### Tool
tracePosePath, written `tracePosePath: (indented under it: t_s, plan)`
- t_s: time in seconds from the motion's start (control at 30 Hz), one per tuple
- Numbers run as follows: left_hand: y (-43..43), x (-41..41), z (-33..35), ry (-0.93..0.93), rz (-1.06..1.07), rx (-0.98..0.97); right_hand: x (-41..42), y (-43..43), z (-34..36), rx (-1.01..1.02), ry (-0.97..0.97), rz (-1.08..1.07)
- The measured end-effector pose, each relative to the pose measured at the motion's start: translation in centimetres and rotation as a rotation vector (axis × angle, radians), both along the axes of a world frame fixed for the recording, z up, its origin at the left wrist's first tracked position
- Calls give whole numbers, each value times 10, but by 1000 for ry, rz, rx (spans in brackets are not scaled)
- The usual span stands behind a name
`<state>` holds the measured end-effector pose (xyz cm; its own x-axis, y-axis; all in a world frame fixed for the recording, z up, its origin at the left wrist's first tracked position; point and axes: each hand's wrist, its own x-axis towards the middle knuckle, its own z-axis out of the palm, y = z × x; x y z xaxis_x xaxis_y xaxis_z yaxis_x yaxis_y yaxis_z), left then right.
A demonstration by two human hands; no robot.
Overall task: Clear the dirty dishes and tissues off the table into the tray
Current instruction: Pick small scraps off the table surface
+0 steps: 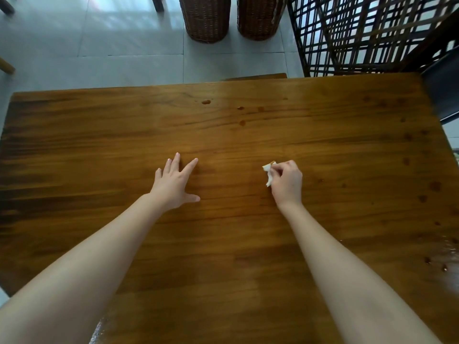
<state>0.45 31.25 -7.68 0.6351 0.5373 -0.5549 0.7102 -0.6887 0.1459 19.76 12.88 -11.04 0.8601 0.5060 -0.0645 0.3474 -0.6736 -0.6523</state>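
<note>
Head view. The right hand has its fingers curled around a small crumpled tissue, white with a brownish stain at its upper corner; the scrap protrudes from the thumb side, low over the wooden table. Whether the tissue touches the wood cannot be told. The grip appears suited to carrying the scrap off as waste.

The left hand lies spread and flat, fingers straight, holding nothing; it seems to rest on the table, probably as a brace while the person leans forward.

No tray and no dishes appear in this view, so the tissue's destination lies outside the frame. Several dark spots mark the far and right parts of the tabletop. Two wicker baskets stand on the tiled floor beyond.
</note>
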Motion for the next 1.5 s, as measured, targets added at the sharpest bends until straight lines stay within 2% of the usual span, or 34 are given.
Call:
tracePosePath:
  t_s: [0.13,0.37,0.53,0.63,0.77,0.9,1.1,1.3,1.5]
  plan:
    - [13,12,2,13,-8,12,-18,2,0,15,-22,-25]
    - [34,37,5,60,15,57,-72,-7,-2,45,-40,273]
    - [52,50,3,110,-17,37,-46,-1,-5,37,-109,485]
    - [58,55,3,157,-70,50,-28,24,-5,43,-133,522]
    - [70,65,7,229,-113,20,1,80,-8,86,-98,447]
    - [71,65,4,214,-107,19,31,125,-10,96,-105,384]
    - [69,66,0,210,-64,23,57,140,-13,73,-161,420]
    - [69,65,-4,215,-48,27,117,123,-13,30,-144,-15]
    - [69,66,-8,208,-24,9,102,149,-11,28,-174,-89]
